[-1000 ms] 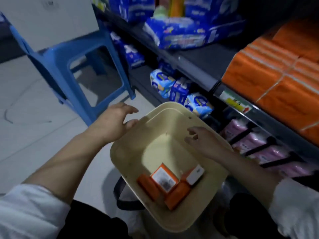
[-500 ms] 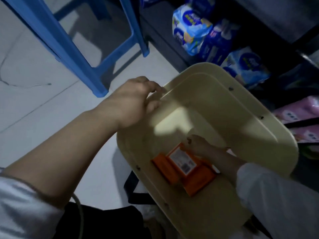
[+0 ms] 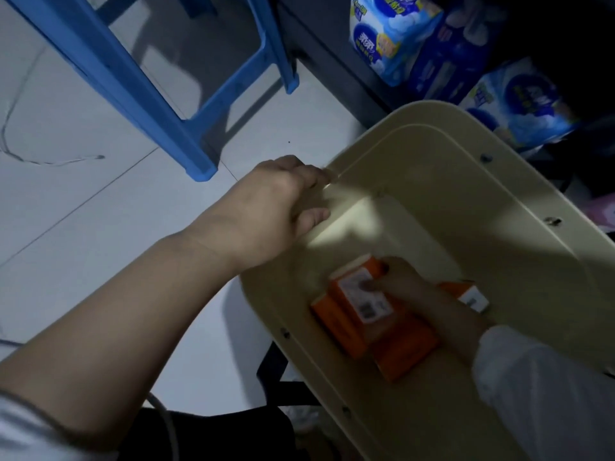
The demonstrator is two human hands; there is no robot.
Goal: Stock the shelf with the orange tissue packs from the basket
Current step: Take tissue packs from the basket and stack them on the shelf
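Observation:
A cream plastic basket [image 3: 466, 181] sits tilted in front of me. At its bottom lie several orange tissue packs [image 3: 404, 347]; the top pack [image 3: 357, 296] shows a white label. My right hand [image 3: 404, 284] is down inside the basket, its thumb on the label and its fingers round the top pack's far edge. Another orange pack with a white end [image 3: 466, 294] lies behind my right wrist. My left hand [image 3: 279, 211] grips the basket's left rim, fingers curled over the edge.
A blue plastic stool [image 3: 159, 94] stands on the pale tiled floor to the left. A dark low shelf [image 3: 332, 61] at the top right holds blue and white packs [image 3: 382, 38]. A thin cable [image 3: 50, 161] lies on the floor far left.
My right hand went from the basket's rim down to the bottom and closed on the labelled orange pack. My left hand took hold of the left rim. My view dropped lower and closer.

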